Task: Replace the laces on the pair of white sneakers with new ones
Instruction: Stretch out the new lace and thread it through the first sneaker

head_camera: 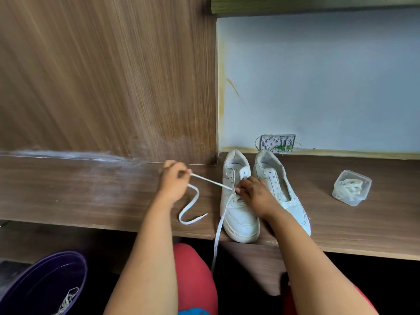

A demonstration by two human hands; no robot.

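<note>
The white lace [205,178] runs tight from an eyelet of the left sneaker [236,214] out to the left hand [173,180], whose fingers [181,172] are curled around it. Below these fingers the free part of the lace bends in a loose curve on the wooden shelf [91,196]. The other end of the lace hangs down over the front edge of the shelf. The right hand [254,194] rests on the tongue of the same sneaker, and its fingertips [238,189] pinch the lace right at the eyelet row. Just to the right of this hand stands the second sneaker [286,198], touching the first, with no lace visible in it. Farther right, well apart, a clear plastic box [352,187] holds pale laces. Down below the left arm, a purple bucket [45,285] contains some more laces.
</note>
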